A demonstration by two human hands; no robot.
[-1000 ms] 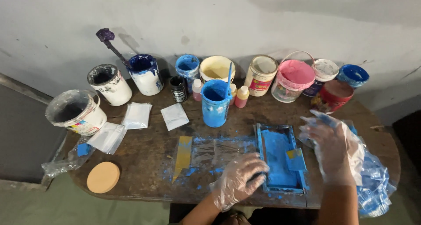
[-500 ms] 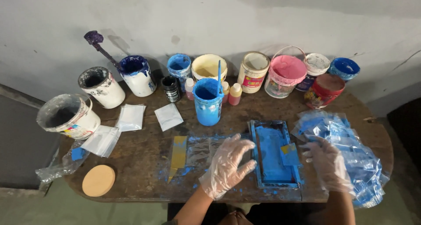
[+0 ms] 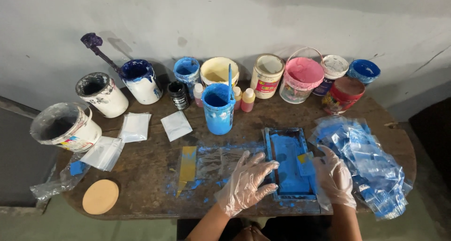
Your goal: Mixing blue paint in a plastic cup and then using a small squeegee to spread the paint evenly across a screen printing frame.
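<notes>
i see my left hand [image 3: 246, 182] in a thin clear glove lying flat at the left edge of the blue screen frame [image 3: 290, 163], fingers [image 3: 263, 167] spread and pointing toward it, holding nothing; the frame sits at the near edge of the wooden table [image 3: 150, 175], between both hands, its inside coated in blue ink. my right hand [image 3: 334, 177], also gloved, rests at the frame's right edge, fingers loosely spread and close to a small blue and yellow scraper [image 3: 305, 162] lying on the frame; whether they touch it i cannot tell. just right of that hand lies a heap of blue-smeared clear plastic bags [image 3: 371, 161]. left of the frame a clear plastic sheet [image 3: 221, 159] lies in blue smears, with a yellow strip [image 3: 188, 166] beside it. behind the frame stands a blue ink tub [image 3: 218, 108] with a stick upright in it. along the wall stands a row of paint pots, among them a pink bucket [image 3: 300, 79] and a cream pot [image 3: 219, 71]. near the left end of the table lies a round cork disc [image 3: 100, 196]
</notes>
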